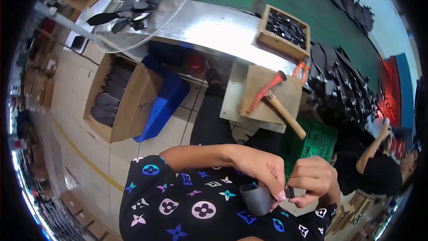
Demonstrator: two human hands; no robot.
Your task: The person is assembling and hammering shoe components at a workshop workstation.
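Landmark: wooden board (267, 93) on steel bench, upper centre.

Far left of board: cardboard box (117, 102) on tiled floor, w/ dark grey insoles stacked inside; blue bin (161, 105) leaning just beside it, betw. box and board. Above-left of board: white pedestal fan (138, 11), black parts resting on its guard.

On board: hammer (281, 107) w/ wooden handle, lying diagonally, head toward board centre, handle end past board's lower-right corner. Red-handled tool (266, 91) crossing next to hammer head.

Below board, left of centre: left hand (261, 169). Forearm enters from left, roughly horizontal, wrist bent down. Thumb and fingertips pressed together, pinching top edge of dark grey strap piece (257, 198). Piece hangs curled over patterned black garment on lap, well below board.

Below board, right: right hand (313, 180). Fingers curled into loose fist, thumb and forefinger clamped on small black end of same piece, touching left fingertips. Forearm mostly hidden behind hand.

Above-right of board: wooden tray (285, 31) of small black parts on bench. Right of board: heap of black cut pieces (345, 85). Below-right of board: green crate (318, 140). Far right: another person, black sleeve, arm raised.
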